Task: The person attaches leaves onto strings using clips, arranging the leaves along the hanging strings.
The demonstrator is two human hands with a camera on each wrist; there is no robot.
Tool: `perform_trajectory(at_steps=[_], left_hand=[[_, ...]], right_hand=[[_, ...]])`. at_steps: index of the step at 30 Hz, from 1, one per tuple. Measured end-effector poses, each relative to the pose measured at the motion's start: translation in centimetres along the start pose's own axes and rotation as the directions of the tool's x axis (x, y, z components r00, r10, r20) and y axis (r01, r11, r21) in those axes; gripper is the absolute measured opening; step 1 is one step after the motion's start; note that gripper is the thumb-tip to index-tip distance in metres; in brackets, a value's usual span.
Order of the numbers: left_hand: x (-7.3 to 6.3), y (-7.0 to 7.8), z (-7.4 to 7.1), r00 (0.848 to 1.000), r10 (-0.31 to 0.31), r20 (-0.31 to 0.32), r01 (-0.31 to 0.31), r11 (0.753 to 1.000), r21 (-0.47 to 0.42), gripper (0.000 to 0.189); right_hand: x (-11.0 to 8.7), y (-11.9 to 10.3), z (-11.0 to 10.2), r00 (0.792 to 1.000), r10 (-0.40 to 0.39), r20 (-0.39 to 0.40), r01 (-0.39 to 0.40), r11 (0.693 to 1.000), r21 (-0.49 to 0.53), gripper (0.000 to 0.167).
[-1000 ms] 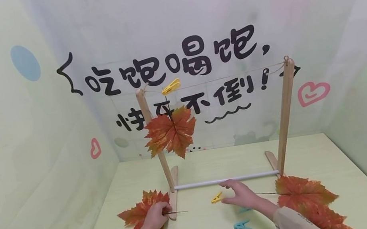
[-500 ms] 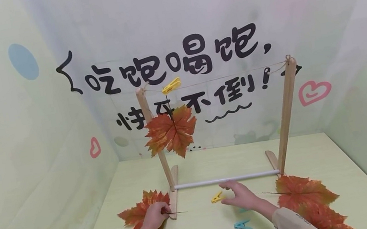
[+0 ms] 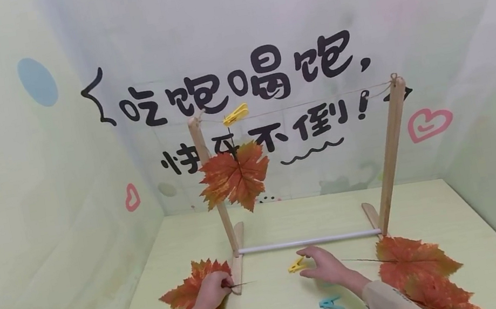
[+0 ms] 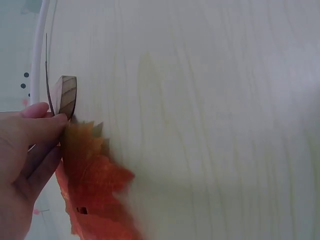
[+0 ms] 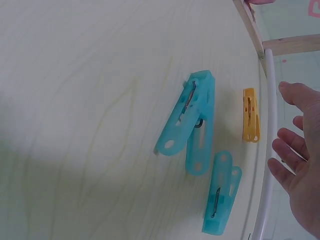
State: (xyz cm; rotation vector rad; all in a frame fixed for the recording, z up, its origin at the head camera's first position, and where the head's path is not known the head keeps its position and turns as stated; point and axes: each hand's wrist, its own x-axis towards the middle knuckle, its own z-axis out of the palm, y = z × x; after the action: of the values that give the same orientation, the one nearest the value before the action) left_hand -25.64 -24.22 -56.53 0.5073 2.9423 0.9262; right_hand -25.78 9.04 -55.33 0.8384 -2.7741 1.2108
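Observation:
My left hand pinches the stem of an orange-red artificial maple leaf at the front left. In the left wrist view, thumb and fingertips meet on the thin dark stem, and the leaf hangs below them. My right hand hovers with thumb and fingers spread around a yellow clothespin on the table, holding nothing. Two light-blue clothespins lie near it, one partly hidden by that hand in the head view. Another maple leaf hangs by its stem from a yellow clothespin on the string.
A wooden frame with two posts stands on the table, twine tied between their tops and a white rod joining their bases. More maple leaves lie at the right, beside my right forearm. Printed cloth walls enclose the table.
The left hand's leaf has shifted slightly, its stem still pinched. My right hand stays spread by the yellow clothespin. The head view has shifted a little.

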Motion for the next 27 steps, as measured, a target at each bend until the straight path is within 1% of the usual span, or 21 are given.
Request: perform_trajectory(at_steps=[2,6,9,13,17,21,23,27], left_hand=[[0.0,0.0,-0.2,1.000,0.022,-0.004,-0.022,1.000,-0.006,0.018],[-0.2,0.2,-0.9,1.000,0.027,0.000,-0.027,0.998,-0.049,0.015],[-0.3,0.5,-1.4,0.998,0.069,-0.015,-0.070,0.995,-0.067,0.013],[-0.2,1.3,-2.0,0.988,0.144,-0.055,-0.148,0.985,-0.085,0.011],[0.2,2.5,-2.3,0.983,0.164,-0.078,-0.173,0.978,-0.115,0.013],[0.5,3.9,-2.7,0.985,0.144,-0.093,-0.158,0.972,-0.172,0.014],[0.7,4.6,-2.9,0.984,0.139,-0.112,-0.159,0.966,-0.204,0.014],[0.9,5.8,-3.3,0.988,0.091,-0.123,-0.123,0.950,-0.287,0.015]], right_hand=[[0.2,0.1,0.2,1.000,-0.004,-0.002,0.004,1.000,-0.025,0.046],[0.4,0.6,0.5,1.000,-0.015,-0.011,0.014,0.997,-0.079,0.046],[0.6,0.9,0.8,1.000,-0.010,-0.008,0.009,0.994,-0.107,0.048],[0.8,1.4,1.0,1.000,0.002,-0.003,-0.002,0.986,-0.168,0.050],[1.0,1.8,1.1,1.000,0.014,-0.002,-0.014,0.982,-0.188,0.050],[1.2,1.9,1.4,1.000,0.009,0.016,-0.006,0.984,-0.177,0.049],[1.2,1.9,1.5,1.000,-0.004,0.008,0.006,0.984,-0.178,0.047],[1.1,1.9,1.7,1.000,-0.016,-0.025,0.012,0.986,-0.166,0.044]])
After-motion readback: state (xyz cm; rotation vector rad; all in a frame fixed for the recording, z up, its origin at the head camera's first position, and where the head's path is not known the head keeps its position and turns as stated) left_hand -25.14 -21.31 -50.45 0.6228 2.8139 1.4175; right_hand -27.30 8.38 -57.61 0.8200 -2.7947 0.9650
